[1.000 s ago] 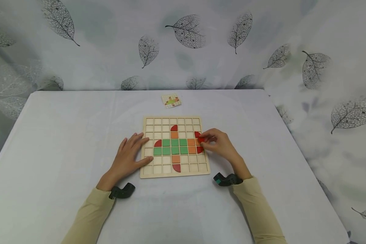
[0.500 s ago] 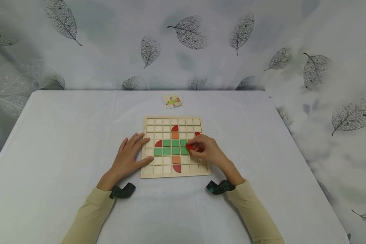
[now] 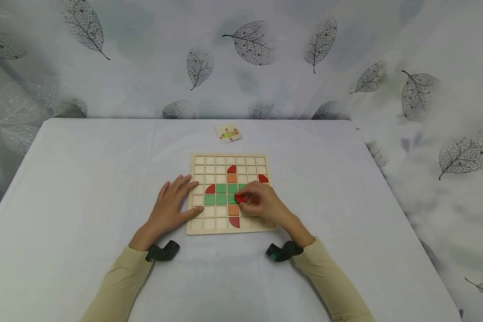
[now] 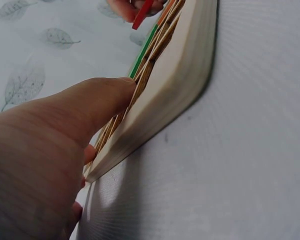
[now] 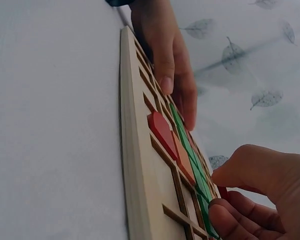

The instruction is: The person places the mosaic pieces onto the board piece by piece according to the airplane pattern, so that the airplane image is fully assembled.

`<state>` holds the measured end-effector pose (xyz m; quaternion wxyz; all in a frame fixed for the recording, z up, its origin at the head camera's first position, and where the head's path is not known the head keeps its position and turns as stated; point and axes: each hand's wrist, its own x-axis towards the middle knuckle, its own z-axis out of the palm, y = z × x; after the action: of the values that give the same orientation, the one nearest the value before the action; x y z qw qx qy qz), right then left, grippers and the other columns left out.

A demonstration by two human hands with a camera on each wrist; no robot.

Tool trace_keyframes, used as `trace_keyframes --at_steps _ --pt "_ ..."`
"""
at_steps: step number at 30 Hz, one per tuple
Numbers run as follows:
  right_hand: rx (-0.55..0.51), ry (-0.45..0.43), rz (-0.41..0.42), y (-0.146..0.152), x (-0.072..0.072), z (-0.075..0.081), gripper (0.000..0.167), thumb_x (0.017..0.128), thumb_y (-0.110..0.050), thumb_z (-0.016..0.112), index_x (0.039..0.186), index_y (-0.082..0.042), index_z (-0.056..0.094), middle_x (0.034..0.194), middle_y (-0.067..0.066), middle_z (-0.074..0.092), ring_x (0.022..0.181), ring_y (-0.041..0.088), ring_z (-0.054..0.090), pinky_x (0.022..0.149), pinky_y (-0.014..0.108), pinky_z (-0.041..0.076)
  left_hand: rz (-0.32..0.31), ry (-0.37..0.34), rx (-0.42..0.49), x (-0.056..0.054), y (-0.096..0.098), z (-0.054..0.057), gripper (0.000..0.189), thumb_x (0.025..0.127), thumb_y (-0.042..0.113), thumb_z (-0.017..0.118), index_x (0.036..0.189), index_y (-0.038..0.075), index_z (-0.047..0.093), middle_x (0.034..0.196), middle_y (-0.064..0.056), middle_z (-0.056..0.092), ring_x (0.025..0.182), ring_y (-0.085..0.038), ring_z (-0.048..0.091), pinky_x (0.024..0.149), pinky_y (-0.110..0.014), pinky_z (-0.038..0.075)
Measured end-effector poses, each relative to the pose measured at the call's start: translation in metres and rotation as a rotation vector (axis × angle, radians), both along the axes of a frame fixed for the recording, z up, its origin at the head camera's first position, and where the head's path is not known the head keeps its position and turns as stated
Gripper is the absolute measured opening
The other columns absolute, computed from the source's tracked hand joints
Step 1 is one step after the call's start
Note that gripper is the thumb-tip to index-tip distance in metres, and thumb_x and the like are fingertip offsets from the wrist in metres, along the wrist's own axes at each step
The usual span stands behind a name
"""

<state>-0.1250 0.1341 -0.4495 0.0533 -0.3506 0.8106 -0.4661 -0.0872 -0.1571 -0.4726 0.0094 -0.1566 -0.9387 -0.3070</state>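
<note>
A wooden grid board [image 3: 225,231] lies on the table. My left hand [image 3: 171,203] rests on its left edge, fingers spread, the thumb reaching over the frame. Over the board's middle, my right hand [image 3: 259,203] pinches a red piece [image 3: 239,198] between thumb and fingers; in the left wrist view this red piece [image 4: 143,15] is held tilted above the surface. Green square tiles [image 3: 221,200] fill central cells, with an orange tile [image 3: 233,210] and a red quarter-circle [image 3: 234,222] below them. Another red quarter-circle [image 3: 263,178] sits near the right edge. My right hand hides several cells.
Behind the board lies a small card [image 3: 228,133] printed with a coloured grid pattern. A white cloth [image 3: 84,179] covers the table. Leaf-patterned fabric [image 3: 137,58] hangs beyond the far edge and at the right. Each wrist carries a dark camera mount [image 3: 163,251].
My right hand has moved left and slightly nearer from the board's right side to its middle, carrying the red piece. The left hand stays in place on the edge.
</note>
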Motion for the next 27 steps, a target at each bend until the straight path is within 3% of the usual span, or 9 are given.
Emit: trace_keyframes --at_steps 5,12,27 --pt "-0.017 -0.044 0.028 -0.011 0.001 -0.002 0.022 0.083 0.003 0.069 0.105 0.002 0.069 0.099 0.010 0.064 0.081 0.017 0.062 0.073 0.028 0.057 -0.003 -0.014 -0.009 0.000 -0.001 0.000 0.072 0.086 0.040 0.071 0.145 0.008 0.045 0.155 -0.014 0.032 0.147 -0.033 0.018 0.119 -0.053 0.006" --pt "-0.027 -0.025 0.049 -0.024 0.003 -0.003 0.021 0.084 0.002 0.069 0.105 -0.001 0.070 0.099 0.010 0.064 0.079 0.016 0.064 0.073 0.030 0.056 -0.006 -0.009 -0.006 0.000 -0.001 -0.001 0.073 0.086 0.041 0.071 0.145 0.009 0.045 0.155 -0.014 0.032 0.147 -0.033 0.018 0.118 -0.053 0.007" --pt "0.013 -0.006 0.091 -0.055 0.003 -0.006 0.021 0.085 -0.003 0.071 0.106 -0.003 0.071 0.100 0.006 0.063 0.083 0.012 0.063 0.074 0.022 0.054 -0.011 0.019 -0.003 0.000 -0.002 -0.002 0.071 0.086 0.041 0.071 0.144 0.010 0.046 0.154 -0.014 0.034 0.147 -0.034 0.020 0.118 -0.055 0.008"
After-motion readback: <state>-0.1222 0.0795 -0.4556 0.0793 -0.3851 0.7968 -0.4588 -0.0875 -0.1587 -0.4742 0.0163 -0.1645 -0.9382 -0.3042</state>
